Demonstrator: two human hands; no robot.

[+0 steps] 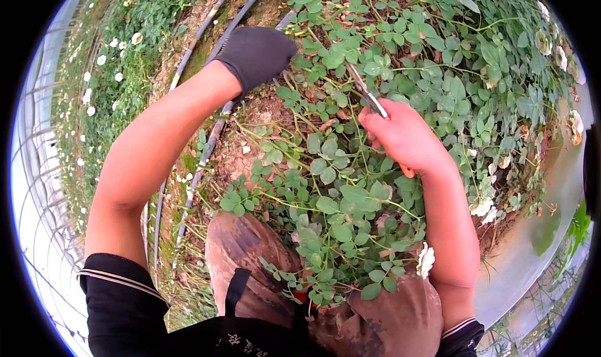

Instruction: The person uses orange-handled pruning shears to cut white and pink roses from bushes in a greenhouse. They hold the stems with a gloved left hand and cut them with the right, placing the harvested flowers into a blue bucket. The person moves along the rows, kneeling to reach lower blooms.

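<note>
My left hand [258, 58], in a dark grey glove, is curled with its back towards me. It is over the drip hoses, at the left edge of the rose bush [342, 202]. Its fingertips are hidden, so I cannot tell whether a stem is in them. My bare right hand [399, 131] grips pruning shears [364, 87]. A bit of orange handle shows below the palm, while the metal part points up and left into the leaves. Foliage covers the blade tips. Green rose stems [277, 145] spread low between my two hands.
Dark drip hoses [211, 141] run along the soil on the left. Beyond them is another row of white-flowered bushes [117, 61]. Leafy shoots and a white rose [425, 260] overlap my camouflage-trousered knees [249, 258]. Pale sheeting [507, 282] lies at the right.
</note>
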